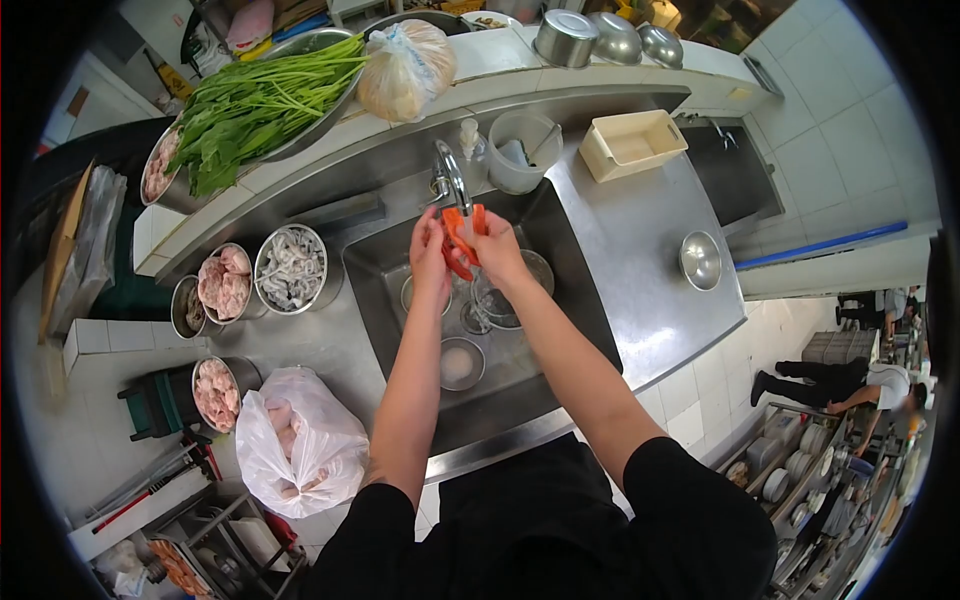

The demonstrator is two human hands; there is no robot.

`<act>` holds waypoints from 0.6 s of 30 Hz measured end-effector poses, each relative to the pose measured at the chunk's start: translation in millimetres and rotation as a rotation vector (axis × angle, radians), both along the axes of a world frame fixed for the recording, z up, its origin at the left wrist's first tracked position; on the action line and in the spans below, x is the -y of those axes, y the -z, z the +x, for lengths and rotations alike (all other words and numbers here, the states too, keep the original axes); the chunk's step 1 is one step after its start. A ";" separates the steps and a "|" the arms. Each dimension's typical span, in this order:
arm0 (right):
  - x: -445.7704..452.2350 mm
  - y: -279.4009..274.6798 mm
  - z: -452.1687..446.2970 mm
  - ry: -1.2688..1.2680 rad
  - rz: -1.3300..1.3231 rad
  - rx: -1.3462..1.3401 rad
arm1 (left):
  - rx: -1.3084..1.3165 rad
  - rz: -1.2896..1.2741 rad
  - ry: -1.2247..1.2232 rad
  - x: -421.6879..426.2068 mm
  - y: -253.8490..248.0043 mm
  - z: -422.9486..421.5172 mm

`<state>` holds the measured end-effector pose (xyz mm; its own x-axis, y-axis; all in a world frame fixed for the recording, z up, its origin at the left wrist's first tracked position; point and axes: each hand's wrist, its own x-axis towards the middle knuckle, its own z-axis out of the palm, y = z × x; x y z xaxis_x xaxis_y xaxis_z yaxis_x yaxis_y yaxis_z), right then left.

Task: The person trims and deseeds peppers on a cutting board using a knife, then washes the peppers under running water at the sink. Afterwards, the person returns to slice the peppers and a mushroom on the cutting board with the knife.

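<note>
Under the running faucet (pixel 450 175), both my hands are closed around orange-red vegetable pieces (pixel 462 232), which look like cut pepper. My left hand (pixel 429 250) grips them from the left side, and my right hand (pixel 498 250) from the right, fingers curled over part of them. The exact number of pieces is hidden. Below my hands is the steel sink (pixel 590 300), where a strainer (pixel 537 272) and a small bowl (pixel 461 362) sit. My forearms cross the sink's front edge.
Left of the sink stand metal pots of raw meat (pixel 224 283) and grey-white seafood-like pieces (pixel 291 268), plus a plastic bag (pixel 300 440). Leafy greens (pixel 265 105) lie on the ledge. Right are a cream bin (pixel 633 145) and metal bowl (pixel 700 260). A person (pixel 850 385) stands far right.
</note>
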<state>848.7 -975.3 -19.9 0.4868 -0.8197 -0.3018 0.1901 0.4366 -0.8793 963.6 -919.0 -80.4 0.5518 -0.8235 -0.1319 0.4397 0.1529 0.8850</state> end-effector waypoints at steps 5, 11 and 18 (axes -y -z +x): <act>16.0 20.6 11.7 -0.004 -0.227 -0.085 | -0.728 -0.034 -0.216 -5.7 16.6 -12.8; -10.3 25.6 -4.2 -0.031 -0.330 -0.250 | -0.692 -0.164 -0.193 5.2 12.3 0.2; -17.5 49.9 -6.1 0.121 -0.193 -0.260 | 0.143 0.150 -0.020 -2.8 -2.4 -44.3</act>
<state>842.5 -957.8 -69.8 0.3099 -0.9208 -0.2367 -0.0111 0.2455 -0.9693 919.3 -916.2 -78.0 0.5901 -0.7889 -0.1713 0.3061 0.0223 0.9517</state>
